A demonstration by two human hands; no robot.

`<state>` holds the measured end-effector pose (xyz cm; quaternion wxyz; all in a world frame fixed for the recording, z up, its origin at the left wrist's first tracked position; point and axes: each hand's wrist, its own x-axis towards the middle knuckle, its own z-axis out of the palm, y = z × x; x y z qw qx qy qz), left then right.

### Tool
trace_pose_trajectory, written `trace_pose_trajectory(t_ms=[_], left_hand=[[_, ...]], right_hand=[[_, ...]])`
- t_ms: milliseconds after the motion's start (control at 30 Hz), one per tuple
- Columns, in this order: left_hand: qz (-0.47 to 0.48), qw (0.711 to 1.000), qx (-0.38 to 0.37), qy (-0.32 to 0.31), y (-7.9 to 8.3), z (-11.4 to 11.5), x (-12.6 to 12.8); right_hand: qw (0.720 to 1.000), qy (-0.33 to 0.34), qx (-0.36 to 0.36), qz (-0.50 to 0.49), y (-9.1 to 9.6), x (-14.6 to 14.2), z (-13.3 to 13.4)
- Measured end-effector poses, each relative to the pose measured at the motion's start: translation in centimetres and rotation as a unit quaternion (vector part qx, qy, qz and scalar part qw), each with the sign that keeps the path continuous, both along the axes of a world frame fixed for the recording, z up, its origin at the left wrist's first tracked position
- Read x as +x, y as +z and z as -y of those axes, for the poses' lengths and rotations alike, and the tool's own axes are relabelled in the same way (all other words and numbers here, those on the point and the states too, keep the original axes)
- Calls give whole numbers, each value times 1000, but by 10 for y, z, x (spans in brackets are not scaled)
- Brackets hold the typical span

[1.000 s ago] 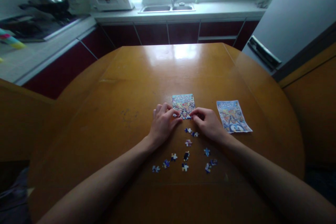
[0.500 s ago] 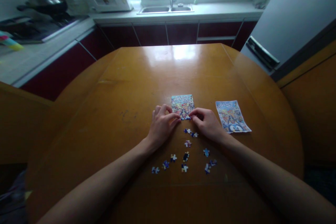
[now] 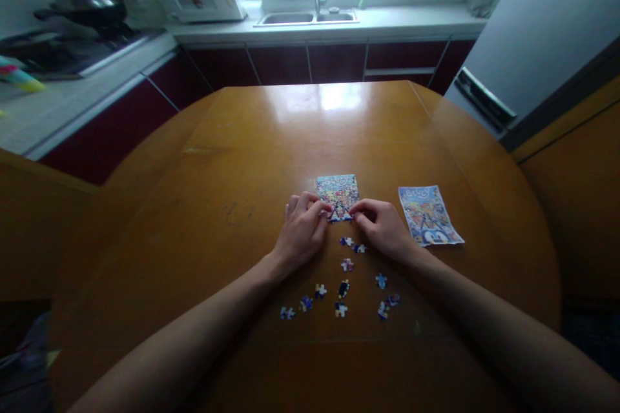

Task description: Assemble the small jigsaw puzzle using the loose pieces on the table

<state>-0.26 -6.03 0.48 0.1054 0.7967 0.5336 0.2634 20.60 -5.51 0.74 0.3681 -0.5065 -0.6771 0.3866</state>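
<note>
A partly joined jigsaw puzzle (image 3: 338, 192) with a crowded, colourful picture lies flat on the table between my hands. My left hand (image 3: 301, 226) rests at its lower left corner, fingers bent and pressed together on the edge. At the lower right corner, the thumb and forefinger of my right hand (image 3: 382, 224) pinch a small puzzle piece, mostly hidden by the fingertips. Just below lie two loose pieces, a white and purple piece (image 3: 345, 241) and a dark blue and white piece (image 3: 359, 248). Several more, such as a blue piece (image 3: 381, 281), are scattered nearer to me.
A creased paper picture sheet (image 3: 429, 214) with a penguin at its bottom lies right of my right hand. The wooden table (image 3: 232, 155) is large and rounded. Beyond it are a counter with a sink (image 3: 289, 19), a stove with a pan (image 3: 87, 6), and a fridge (image 3: 542, 26).
My left thumb and fingers have drawn back slightly up and left, showing more of the puzzle's bottom edge. My right hand stays at the lower right corner.
</note>
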Motion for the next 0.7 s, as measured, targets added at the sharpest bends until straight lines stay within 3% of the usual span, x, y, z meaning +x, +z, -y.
trace_pose_trajectory(t_ms=[133, 367, 700], left_hand=[[60, 998, 1, 30, -1, 0, -2], [26, 999, -12, 20, -4, 2, -4], [1, 999, -24, 22, -2, 4, -4]], right_hand=[[999, -39, 9, -12, 2, 1, 0], [989, -137, 29, -37, -6, 14, -17], [992, -123, 24, -2, -11, 14, -17]])
